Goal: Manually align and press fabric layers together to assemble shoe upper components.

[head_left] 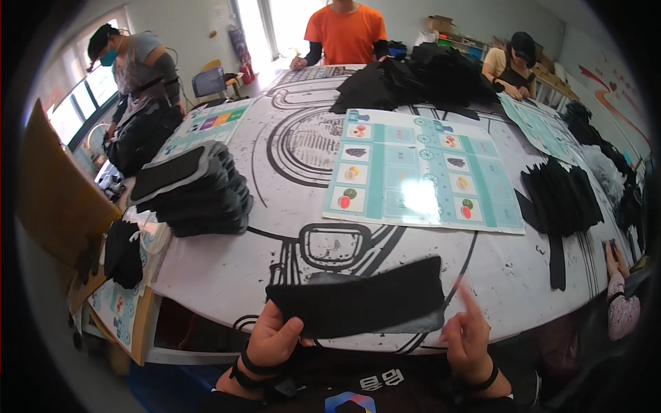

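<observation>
Black cloth strip below teal chart

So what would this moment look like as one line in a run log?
left hand: grips black cloth strip | right hand: open, beside strip end | stack of black cloths: left on table

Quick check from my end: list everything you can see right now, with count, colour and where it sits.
folded black cloth: one, black, near table edge, gripped at its left end
stack of folded cloths: one stack, black, left part of the table
chart sheet: one, teal and white with small fruit pictures, table centre
loose cloth heap: one, black, far side of the table
cloth pile: one, black, right part of the table
table: one, white with black line drawings
other people: three, at the far left, far middle and far right
left hand: holds the folded black cloth
right hand: open, beside the cloth's right end
</observation>
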The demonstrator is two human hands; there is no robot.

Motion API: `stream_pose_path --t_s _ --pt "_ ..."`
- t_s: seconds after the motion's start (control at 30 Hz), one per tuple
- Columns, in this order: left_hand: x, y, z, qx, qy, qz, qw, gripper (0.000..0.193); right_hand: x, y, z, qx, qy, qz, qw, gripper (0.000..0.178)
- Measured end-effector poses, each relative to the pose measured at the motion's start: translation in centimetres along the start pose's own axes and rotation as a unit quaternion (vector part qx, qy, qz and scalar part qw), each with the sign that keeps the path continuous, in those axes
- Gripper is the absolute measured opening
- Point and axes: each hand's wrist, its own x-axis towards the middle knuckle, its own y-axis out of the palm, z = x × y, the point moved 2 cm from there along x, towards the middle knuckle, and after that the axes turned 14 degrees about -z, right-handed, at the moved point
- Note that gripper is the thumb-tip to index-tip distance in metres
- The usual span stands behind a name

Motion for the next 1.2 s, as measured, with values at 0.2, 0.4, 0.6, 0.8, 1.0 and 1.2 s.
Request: stream_pose_path --t_s 0.2,0.4,0.6,0.8,1.0,1.2 --pt "-0.5 0.4 0.9 0.152 -0.068 0.09 0.982 0.036 -0.1 -0.1 -0.2 0.225 0.051 0.138 0.963 0.053" --pt "-0.8 0.9 0.3 0.212 -0.063 0.072 0.972 0.024 0.5 0.4 -0.6 0.272 0.003 0.159 0.949 0.04" --pt "-0.4 0.2 0.7 0.224 -0.003 0.01 0.974 0.026 0.4 0.5 -0.2 0.104 0.031 0.196 0.975 0.013" --pt "0.2 -0.5 -0.7 0.29 -0.016 0.021 0.957 0.008 0.5 0.4 -1.1 0.074 0.045 0.098 0.991 0.007" --pt "0.4 -1.8 -0.7 0.338 0.042 -0.037 0.94 0.025 0.8 0.6 -1.1 0.04 -0.065 0.036 0.996 0.004" --pt "0.0 -1.3 -0.4 0.342 0.072 -0.05 0.936 0.021 1.1 0.9 -0.9 -0.033 -0.064 -0.008 0.997 0.013"
